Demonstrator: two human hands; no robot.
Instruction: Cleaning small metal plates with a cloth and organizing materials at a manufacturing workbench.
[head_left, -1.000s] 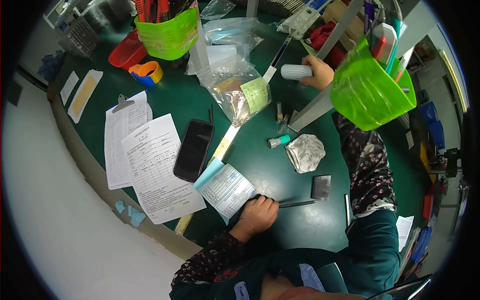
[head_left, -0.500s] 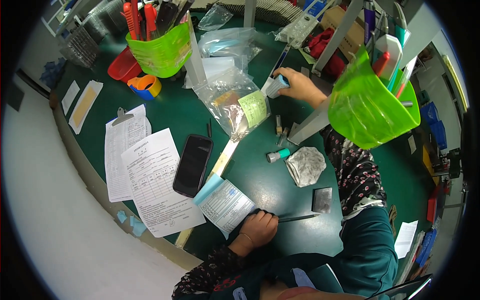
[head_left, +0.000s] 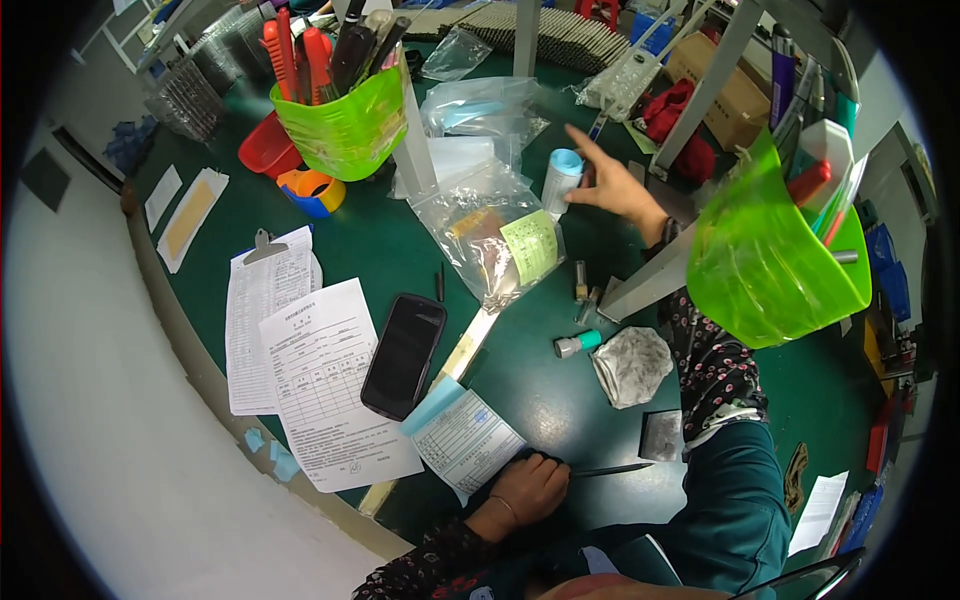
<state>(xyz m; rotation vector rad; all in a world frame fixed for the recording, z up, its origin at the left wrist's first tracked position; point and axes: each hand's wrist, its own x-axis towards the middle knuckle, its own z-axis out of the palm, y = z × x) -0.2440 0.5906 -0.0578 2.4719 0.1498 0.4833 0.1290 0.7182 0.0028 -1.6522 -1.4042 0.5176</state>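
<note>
My right hand (head_left: 620, 190) is beside a small white bottle with a light-blue top (head_left: 562, 180), which stands upright on the green table. Its index finger stretches forward and its thumb is apart from it; the thumb side lies close to the bottle, and whether it touches I cannot tell. My left hand (head_left: 533, 486) rests near the front edge, fingers curled around one end of a dark pen (head_left: 615, 470) that sticks out to the right. Just above that hand lies a small printed form (head_left: 467, 440) with a blue edge.
A black phone (head_left: 404, 356), printed sheets (head_left: 330, 390) and a clipboard (head_left: 268, 250) lie left. Centre: a clear bag (head_left: 490, 240). Right: a stained cloth (head_left: 633, 367), a grey block (head_left: 661, 436), a green-and-grey cylinder (head_left: 577, 344). Green holders (head_left: 345, 135) (head_left: 775, 265) with tools hang on posts.
My right hand has let go of the bottle, which now stands upright, and its fingers have spread. The left hand stays by the pen. The whole view has shifted slightly.
</note>
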